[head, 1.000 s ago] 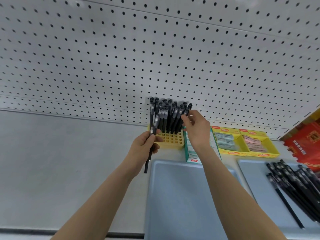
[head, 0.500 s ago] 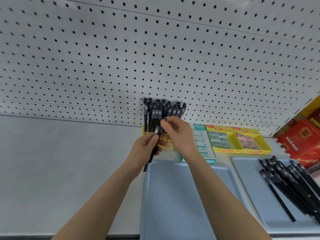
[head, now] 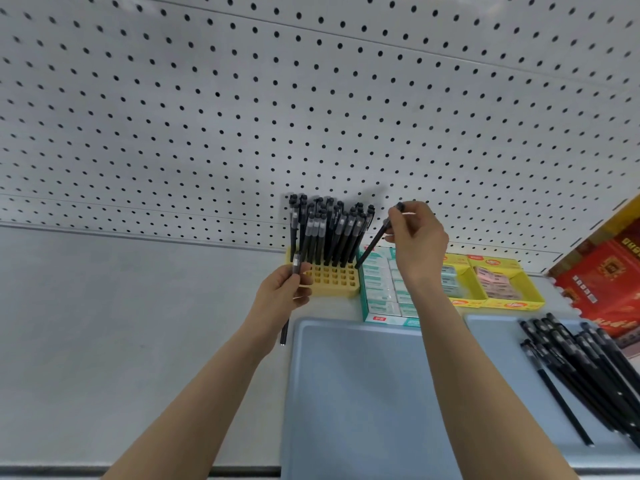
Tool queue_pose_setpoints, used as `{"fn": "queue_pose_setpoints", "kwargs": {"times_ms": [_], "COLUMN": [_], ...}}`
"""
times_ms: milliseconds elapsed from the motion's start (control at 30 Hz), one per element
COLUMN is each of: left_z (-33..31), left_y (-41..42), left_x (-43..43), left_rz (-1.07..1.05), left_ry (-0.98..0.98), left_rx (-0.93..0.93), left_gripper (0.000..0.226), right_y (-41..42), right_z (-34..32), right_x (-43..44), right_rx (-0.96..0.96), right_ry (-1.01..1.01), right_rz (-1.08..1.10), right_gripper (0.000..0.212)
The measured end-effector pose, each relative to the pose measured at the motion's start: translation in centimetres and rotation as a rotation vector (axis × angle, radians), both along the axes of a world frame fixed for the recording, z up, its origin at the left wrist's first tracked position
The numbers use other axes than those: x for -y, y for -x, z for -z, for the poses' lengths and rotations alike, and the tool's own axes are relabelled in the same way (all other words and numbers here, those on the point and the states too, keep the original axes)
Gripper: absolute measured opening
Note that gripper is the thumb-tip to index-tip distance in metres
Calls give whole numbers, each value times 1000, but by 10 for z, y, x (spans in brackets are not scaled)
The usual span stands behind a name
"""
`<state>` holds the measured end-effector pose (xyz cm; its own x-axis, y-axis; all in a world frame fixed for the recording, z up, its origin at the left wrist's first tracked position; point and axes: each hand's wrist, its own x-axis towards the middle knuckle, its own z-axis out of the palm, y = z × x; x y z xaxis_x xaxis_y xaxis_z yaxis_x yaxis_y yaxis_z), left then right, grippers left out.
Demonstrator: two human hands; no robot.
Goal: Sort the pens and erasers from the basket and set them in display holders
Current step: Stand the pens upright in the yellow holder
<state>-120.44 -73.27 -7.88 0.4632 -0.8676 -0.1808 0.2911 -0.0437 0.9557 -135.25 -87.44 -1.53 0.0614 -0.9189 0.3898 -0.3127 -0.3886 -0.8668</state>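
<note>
A yellow pen holder (head: 334, 279) with a grid of holes stands on the shelf against the pegboard, its back rows full of several upright black pens (head: 329, 230). My left hand (head: 282, 294) grips one black pen (head: 295, 268) upright at the holder's left front corner. My right hand (head: 415, 237) pinches another black pen (head: 375, 241) near its top; that pen slants down-left, its tip at the holder's right edge. Eraser boxes (head: 381, 289) lie stacked in a green display box right of the holder.
Two yellow trays (head: 498, 299) with erasers sit further right. A blue tray (head: 363, 393) lies in front of me, and a second blue tray (head: 491, 344) at the right carries several loose black pens (head: 581, 362). A red box (head: 609, 282) stands at far right.
My right hand took a pen from my left hand's grip and carried it up and right, above the holder's right side. My left hand stayed by the holder with one pen.
</note>
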Motion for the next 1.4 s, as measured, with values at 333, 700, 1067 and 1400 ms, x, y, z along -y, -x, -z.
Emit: {"fn": "queue_pose_setpoints", "kwargs": {"times_ms": [333,700,1067,1400], "left_z": [3,2,3,47], "left_y": [-3,-1,1,-27], "left_x": [-6,-8,-8,-17], "left_rz": [-18,-27,32,-71], "left_ry": [28,72,131,-29], "left_rx": [73,92,222,1081], "left_gripper": [27,23,19,26], "right_y": [-9,-14,-44,-39], "right_z": [26,29,20,-5], "right_x": [5,0,-66,-46], "right_rx": [-110,-211,-121,70], "right_ry": [13,40,-177,-88], "right_rz": [-82,2,-460,-248], "right_gripper": [10,17,3,4]}}
